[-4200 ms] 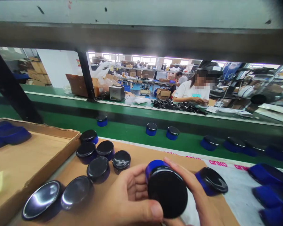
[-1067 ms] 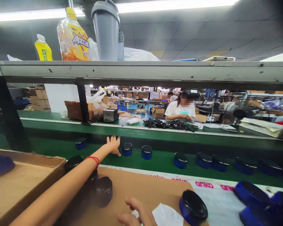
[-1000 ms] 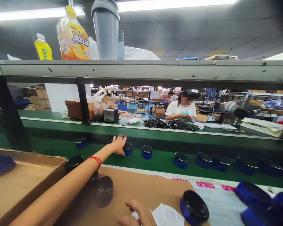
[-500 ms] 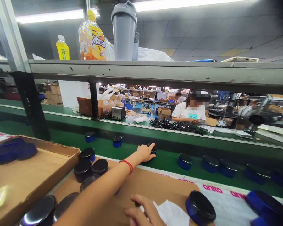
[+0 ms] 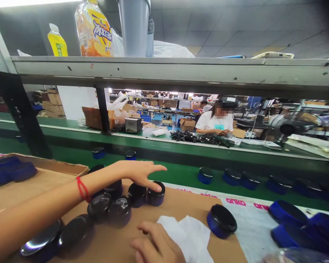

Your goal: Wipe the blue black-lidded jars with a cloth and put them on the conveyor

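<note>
Pink "anko" print runs along the bench's far edge, by the green belt; your left hand reaches out flat, fingers spread, fingertips resting on a black-lidded blue jar at the cardboard sheet's far edge, gripping nothing; your right hand lies loosely curled on white tissue at the near edge, clasping nothing.

Even overhead fluorescent light, bright far windows, glare on black lids, smeared, stretched edges, dark corner vignette
</note>
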`<state>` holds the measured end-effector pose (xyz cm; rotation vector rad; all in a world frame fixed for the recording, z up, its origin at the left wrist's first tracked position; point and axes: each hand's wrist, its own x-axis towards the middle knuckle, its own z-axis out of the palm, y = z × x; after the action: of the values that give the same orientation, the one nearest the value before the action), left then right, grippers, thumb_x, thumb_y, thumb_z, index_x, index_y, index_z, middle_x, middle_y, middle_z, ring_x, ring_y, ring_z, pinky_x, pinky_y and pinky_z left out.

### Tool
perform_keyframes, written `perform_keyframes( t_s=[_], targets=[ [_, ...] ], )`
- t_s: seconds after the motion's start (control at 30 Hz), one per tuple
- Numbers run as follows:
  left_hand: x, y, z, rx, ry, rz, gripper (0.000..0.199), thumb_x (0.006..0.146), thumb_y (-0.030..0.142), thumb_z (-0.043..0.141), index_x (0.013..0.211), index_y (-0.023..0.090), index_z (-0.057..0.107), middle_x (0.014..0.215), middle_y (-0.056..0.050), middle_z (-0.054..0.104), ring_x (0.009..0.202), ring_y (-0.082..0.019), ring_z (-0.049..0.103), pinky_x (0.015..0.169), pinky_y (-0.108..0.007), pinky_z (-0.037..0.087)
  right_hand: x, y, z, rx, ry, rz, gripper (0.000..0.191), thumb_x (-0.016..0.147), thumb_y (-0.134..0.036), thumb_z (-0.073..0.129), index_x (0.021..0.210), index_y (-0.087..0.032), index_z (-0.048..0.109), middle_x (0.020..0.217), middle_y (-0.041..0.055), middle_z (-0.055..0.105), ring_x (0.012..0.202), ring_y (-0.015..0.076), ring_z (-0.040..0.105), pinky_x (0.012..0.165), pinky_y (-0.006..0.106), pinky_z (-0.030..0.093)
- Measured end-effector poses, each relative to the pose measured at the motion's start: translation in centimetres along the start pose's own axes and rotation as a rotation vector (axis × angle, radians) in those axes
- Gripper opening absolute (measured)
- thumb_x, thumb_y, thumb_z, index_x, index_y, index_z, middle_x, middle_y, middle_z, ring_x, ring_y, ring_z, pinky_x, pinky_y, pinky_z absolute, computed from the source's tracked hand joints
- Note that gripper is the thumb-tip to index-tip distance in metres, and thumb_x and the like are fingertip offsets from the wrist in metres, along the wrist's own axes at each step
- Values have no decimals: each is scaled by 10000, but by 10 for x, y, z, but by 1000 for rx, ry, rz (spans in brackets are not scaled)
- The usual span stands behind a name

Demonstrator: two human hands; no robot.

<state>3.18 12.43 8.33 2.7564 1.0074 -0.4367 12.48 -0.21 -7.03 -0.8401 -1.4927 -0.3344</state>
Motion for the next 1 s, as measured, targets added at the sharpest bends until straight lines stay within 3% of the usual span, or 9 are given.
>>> perform_keyframes(
  t_s=[0.1, 0.17, 0.23, 0.3, 0.43, 0.53, 0.67, 0.83, 1.0],
  targets=[
    [-15, 13, -5, 86, -59, -177, 919, 666, 661, 694, 1379, 144, 431, 1302, -204, 584, 1091, -355, 627, 878, -524, 523, 8, 4, -16, 3, -129, 7, 286, 675, -41, 393, 708, -210, 622, 790, 25, 684, 568, 130, 622, 457, 199, 474],
    [-24, 25, 8, 168, -94, -295, 851, 558, 623, 786, 1192, 83, 609, 1095, -211, 700, 959, -381, 682, 795, -518, 556, 14, 7, -26, 1, -208, 23, 299, 730, -29, 398, 784, -204, 634, 841, 43, 686, 629, 145, 640, 498, 217, 502],
    [-30, 37, 32, 253, -87, -393, 878, 523, 518, 855, 1219, 53, 594, 1120, -231, 684, 969, -383, 676, 814, -507, 551, 17, 7, -33, -2, -268, 40, 292, 772, -24, 412, 840, -203, 633, 884, 58, 683, 684, 160, 652, 530, 235, 519],
    [-34, 45, 59, 325, -48, -505, 1010, 581, 409, 867, 1401, 50, 400, 1182, -245, 641, 983, -350, 669, 782, -463, 565, 17, 6, -37, -1, -319, 66, 285, 800, -25, 422, 882, -206, 626, 928, 64, 678, 727, 168, 658, 570, 252, 538],
    [-37, 49, 98, 384, 66, -613, 616, 907, 200, 591, 1454, 177, 308, 1149, -129, 650, 1024, -267, 649, 773, -408, 572, 14, 6, -40, -2, -414, 157, 268, 854, -74, 421, 968, -227, 609, 1020, 67, 657, 813, 188, 667, 640, 292, 564],
    [-37, 50, 103, 320, 114, -568, 446, 932, 178, 549, 1363, 168, 435, 1155, -96, 641, 1055, -247, 628, 860, -439, 538, 15, 10, -44, 14, -469, 249, 252, 896, -151, 423, 1050, -264, 587, 1081, 46, 640, 897, 184, 662, 707, 294, 567],
    [-48, 57, 86, 59, 159, -459, 349, 850, 158, 654, 1189, 137, 577, 1235, -104, 593, 1162, -287, 548, 953, -513, 461, 20, 16, -49, 48, -503, 372, 264, 923, -229, 466, 1166, -299, 545, 1172, 8, 626, 1023, 148, 637, 801, 231, 552],
    [-83, 52, 55, -587, 306, -174, 626, 830, 275, 647, 1397, 179, 401, 1412, -153, 450, 1287, -340, 427, 1053, -531, 335, 25, 22, -54, 73, -428, 534, 259, 991, -327, 377, 1217, -297, 501, 1137, -3, 642, 1001, 115, 638, 838, 197, 523],
    [-102, 45, 70, -1354, 334, 180, 848, 805, 645, 541, 1473, 206, 258, 1450, -122, 444, 1322, -270, 433, 1059, -384, 375, 33, 22, -60, 169, -355, 427, 348, 979, -477, 343, 1269, -335, 471, 1228, -2, 609, 1034, 133, 629, 844, 221, 526]
  ],
)
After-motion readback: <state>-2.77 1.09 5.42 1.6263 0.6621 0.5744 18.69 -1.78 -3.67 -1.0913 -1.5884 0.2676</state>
